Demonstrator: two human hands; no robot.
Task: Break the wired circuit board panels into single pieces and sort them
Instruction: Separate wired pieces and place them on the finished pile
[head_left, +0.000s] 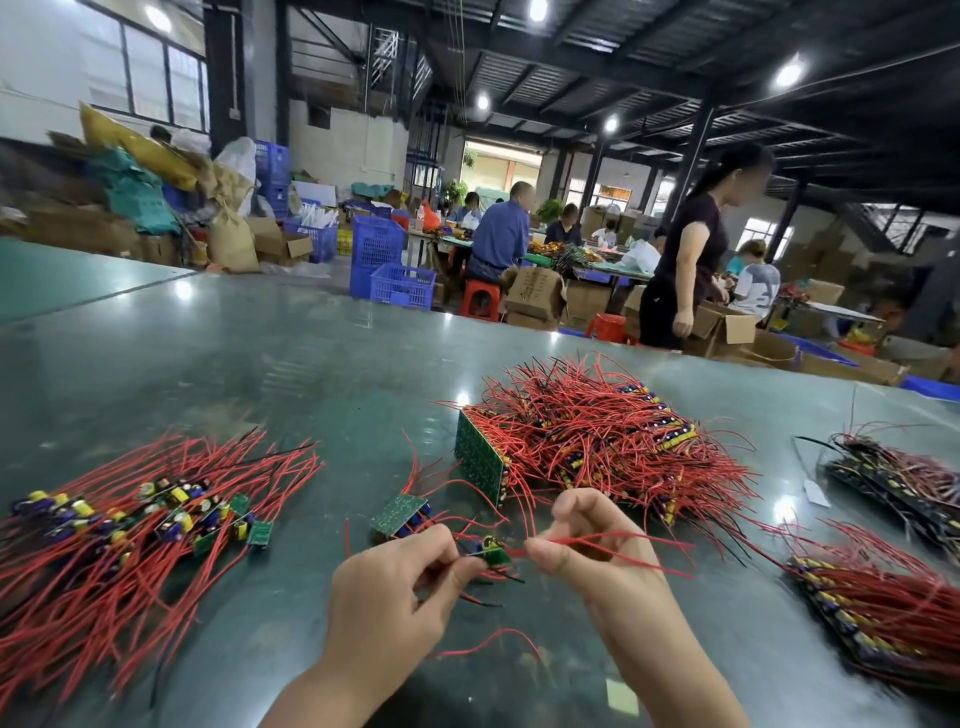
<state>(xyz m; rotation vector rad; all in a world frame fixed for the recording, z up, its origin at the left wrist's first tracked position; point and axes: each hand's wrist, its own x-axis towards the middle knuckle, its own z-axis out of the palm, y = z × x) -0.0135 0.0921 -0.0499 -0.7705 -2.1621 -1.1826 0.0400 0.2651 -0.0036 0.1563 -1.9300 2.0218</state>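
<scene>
While the left hand (387, 592) pinches a small single green circuit board w/ yellow capacitor (491, 552) between thumb & fingertips, the right hand (582, 545) pinches that board's thin red wires (613, 540), other fingers loosely curled; both held just above the dark green glossy table (260, 353), front centre. Judging by size, the piece is very light; the board itself looks stiff & probably brittle at the snap lines, wires soft & floppy, prone to tangling w/ neighbours. Best hold seems to be the bare board edges, not the capacitors or solder joints; tugging wires could rip a lead.

Counts: 1 single board in hand; 1 small green strip of boards (397, 514) lying just beyond the left hand; 1 big tangled heap of unbroken panels w/ red wires (597, 441) mid-table, one green panel (480, 460) standing on edge at its left; 1 sorted pile of single pieces (140, 514) at left, too many to count; 2 more stacks of dark panels at right, near (883, 597) & far (893, 478). 1 loose red wire (493, 639) lies between the forearms
</scene>
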